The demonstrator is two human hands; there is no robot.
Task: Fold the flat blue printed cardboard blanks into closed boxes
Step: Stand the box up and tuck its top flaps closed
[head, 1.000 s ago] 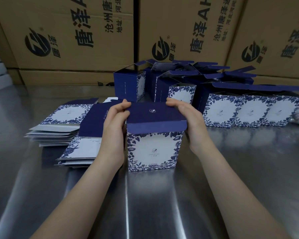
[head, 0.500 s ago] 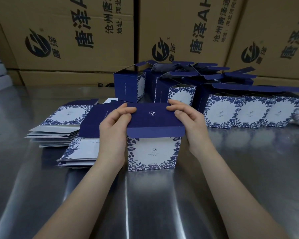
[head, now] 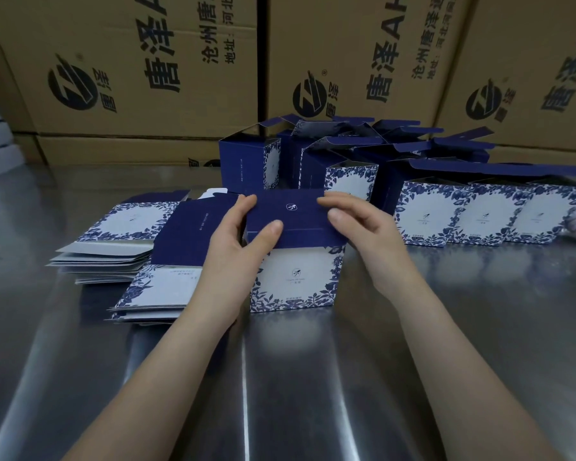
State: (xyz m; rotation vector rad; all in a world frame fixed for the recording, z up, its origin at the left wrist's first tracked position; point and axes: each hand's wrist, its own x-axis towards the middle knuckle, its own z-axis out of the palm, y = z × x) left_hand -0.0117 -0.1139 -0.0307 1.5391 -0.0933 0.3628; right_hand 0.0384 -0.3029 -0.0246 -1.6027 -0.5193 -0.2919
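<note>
Blue box [head: 295, 277] upright, printed front facing camera; left hand [head: 233, 242], right hand [head: 363, 234] pinch lid [head: 291, 207] ends.

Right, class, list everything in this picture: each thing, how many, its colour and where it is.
box: one, blue and white, table centre, flap not yet tucked.
open boxes: a cluster, count unclear, blue and white, behind it and rightwards.
flat blanks: two stacks, blue and white, left of the box.
cartons: at least three, brown with black print, along the back.
table: one, shiny metal, under everything.
left hand: holds the lid's left end, thumb on the front flap.
right hand: holds the lid's right end.
</note>
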